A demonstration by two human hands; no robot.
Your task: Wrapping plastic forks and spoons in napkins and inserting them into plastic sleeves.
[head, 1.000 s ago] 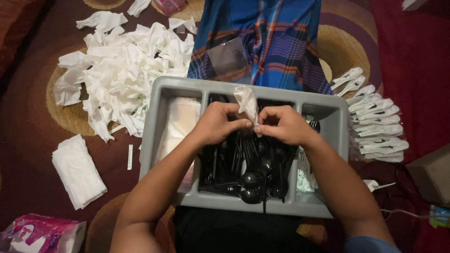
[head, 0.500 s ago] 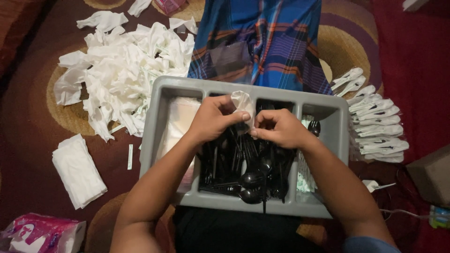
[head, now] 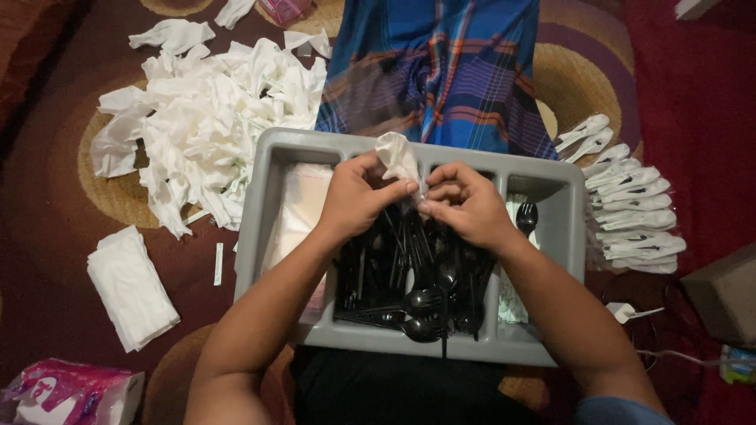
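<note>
Both my hands pinch one crumpled white paper napkin (head: 398, 157) over the grey plastic cutlery tray (head: 264, 212).

My left hand (head: 358, 197) and right hand (head: 465, 206) grip it together above the tray's far edge, keeping the black plastic spoons (head: 417, 303) close beneath.

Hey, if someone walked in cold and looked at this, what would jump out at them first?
Both hands meet over a gray divided tray: the left hand and right hand pinch a crumpled white napkin above a heap of black plastic cutlery. A big pile of loose white napkins lies upper left, and wrapped cutlery packets are stacked on the right.
</note>
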